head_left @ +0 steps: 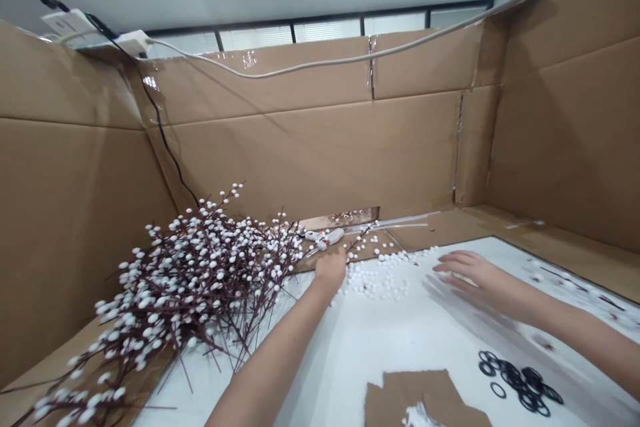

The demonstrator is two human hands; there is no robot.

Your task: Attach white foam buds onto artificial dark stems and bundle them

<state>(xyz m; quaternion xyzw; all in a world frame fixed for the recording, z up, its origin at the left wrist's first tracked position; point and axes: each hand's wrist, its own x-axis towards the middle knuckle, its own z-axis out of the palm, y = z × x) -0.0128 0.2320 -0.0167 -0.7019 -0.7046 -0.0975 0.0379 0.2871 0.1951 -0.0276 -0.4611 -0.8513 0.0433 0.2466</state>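
A large bunch of dark red twigs studded with white buds, like artificial pussy willow (200, 280), lies at the left of the white-covered table (360, 360). My left hand (330, 268) sits at the bunch's right edge, fingers bunched and partly hidden, close to a white hot glue gun (325, 237). Whether it grips a twig I cannot tell. Loose white foam beads (375, 282) are scattered just right of that hand. My right hand (467, 269) rests flat on the white surface, fingers apart, holding nothing.
Cardboard walls (300, 147) enclose the work area on three sides. Several black rubber rings (520, 380) lie at the lower right, near a torn cardboard piece (420, 397). Clear glue sticks (400, 224) lie behind the beads. Cables (325, 67) run along the wall tops.
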